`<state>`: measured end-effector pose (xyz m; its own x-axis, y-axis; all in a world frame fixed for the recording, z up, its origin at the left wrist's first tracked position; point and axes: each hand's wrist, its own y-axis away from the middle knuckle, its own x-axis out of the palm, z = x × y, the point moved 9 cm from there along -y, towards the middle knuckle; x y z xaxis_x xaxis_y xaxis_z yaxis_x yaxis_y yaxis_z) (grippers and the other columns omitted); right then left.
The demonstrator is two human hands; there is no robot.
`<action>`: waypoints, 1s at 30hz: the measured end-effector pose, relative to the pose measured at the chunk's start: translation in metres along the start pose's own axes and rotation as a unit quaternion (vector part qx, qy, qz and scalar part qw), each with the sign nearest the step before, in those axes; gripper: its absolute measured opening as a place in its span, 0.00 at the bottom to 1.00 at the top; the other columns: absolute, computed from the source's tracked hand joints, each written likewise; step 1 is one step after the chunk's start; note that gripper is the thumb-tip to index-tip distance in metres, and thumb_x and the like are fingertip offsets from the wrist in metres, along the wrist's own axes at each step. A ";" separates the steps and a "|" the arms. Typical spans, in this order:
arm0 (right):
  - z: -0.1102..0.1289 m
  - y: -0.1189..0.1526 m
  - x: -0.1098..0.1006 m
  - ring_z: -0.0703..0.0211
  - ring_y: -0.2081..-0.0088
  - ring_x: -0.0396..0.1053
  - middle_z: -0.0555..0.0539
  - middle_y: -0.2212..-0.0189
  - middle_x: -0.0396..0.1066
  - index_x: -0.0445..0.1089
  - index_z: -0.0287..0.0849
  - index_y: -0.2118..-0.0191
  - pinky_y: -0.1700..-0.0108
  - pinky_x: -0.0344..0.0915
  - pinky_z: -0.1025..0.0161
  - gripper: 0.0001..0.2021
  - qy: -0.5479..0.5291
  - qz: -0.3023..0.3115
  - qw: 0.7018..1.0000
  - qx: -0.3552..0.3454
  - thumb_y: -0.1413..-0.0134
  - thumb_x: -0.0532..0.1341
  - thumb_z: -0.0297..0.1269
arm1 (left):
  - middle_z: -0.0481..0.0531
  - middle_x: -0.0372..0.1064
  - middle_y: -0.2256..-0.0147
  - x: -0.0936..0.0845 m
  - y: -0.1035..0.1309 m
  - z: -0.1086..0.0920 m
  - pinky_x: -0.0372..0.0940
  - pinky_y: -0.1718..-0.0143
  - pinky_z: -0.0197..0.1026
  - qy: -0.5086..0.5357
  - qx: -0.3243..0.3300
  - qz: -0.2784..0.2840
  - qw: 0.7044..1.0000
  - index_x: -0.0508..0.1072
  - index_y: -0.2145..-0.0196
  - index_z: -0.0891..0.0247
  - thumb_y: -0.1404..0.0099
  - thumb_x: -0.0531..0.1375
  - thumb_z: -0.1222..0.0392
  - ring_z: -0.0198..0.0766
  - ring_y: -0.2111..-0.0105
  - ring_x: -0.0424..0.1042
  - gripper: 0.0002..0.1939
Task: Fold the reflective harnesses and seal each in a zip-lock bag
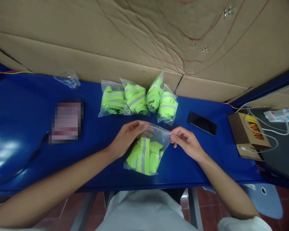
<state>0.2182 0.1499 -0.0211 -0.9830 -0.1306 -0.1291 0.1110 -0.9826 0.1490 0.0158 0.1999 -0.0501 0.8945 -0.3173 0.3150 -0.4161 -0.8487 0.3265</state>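
A clear zip bag (145,155) holding a folded neon-yellow strap with grey reflective stripes lies near the front middle of the blue table (98,173). My left hand (128,136) pinches the top left corner of the bag, its thumb on the zip edge. At the top right corner, my right hand (185,139) grips the same edge between thumb and fingers. The top edge is stretched between both hands. Behind it, several similar filled bags (136,99) stand in a row against the cardboard.
A black phone (202,123) lies right of the bags. Further right is a cardboard box (245,134) with a white cable. At left are a blurred-out flat object (66,120) and clear plastic (68,78). Cardboard (86,61) lines the back.
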 end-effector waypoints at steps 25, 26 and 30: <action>-0.005 0.003 0.003 0.64 0.73 0.68 0.51 0.73 0.69 0.70 0.44 0.64 0.70 0.69 0.65 0.15 0.042 -0.009 0.998 -0.034 0.38 0.65 0.51 | 0.51 0.79 0.65 0.007 0.010 -0.008 0.69 0.60 0.37 -0.086 0.073 -0.006 0.994 0.80 0.61 0.62 0.37 0.68 0.43 0.39 0.65 0.75 0.18; -0.004 0.003 0.004 0.64 0.73 0.68 0.51 0.73 0.69 0.70 0.44 0.64 0.70 0.68 0.65 0.15 0.044 -0.005 0.998 -0.033 0.38 0.65 0.52 | 0.51 0.79 0.65 0.008 0.010 -0.009 0.69 0.60 0.37 -0.092 0.076 -0.005 0.993 0.80 0.61 0.63 0.37 0.68 0.43 0.39 0.65 0.75 0.19; 0.001 0.004 0.007 0.64 0.74 0.65 0.52 0.74 0.68 0.70 0.44 0.66 0.70 0.64 0.65 0.15 0.059 -0.005 0.997 -0.044 0.38 0.65 0.50 | 0.52 0.78 0.65 0.010 0.012 -0.009 0.69 0.61 0.37 -0.106 0.085 0.005 0.991 0.80 0.60 0.63 0.37 0.67 0.43 0.39 0.65 0.75 0.19</action>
<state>0.2119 0.1455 -0.0200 -0.9608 -0.1303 -0.2449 0.1188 -0.9910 0.0613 0.0187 0.1906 -0.0346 0.9122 -0.3928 0.1164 -0.4077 -0.8983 0.1639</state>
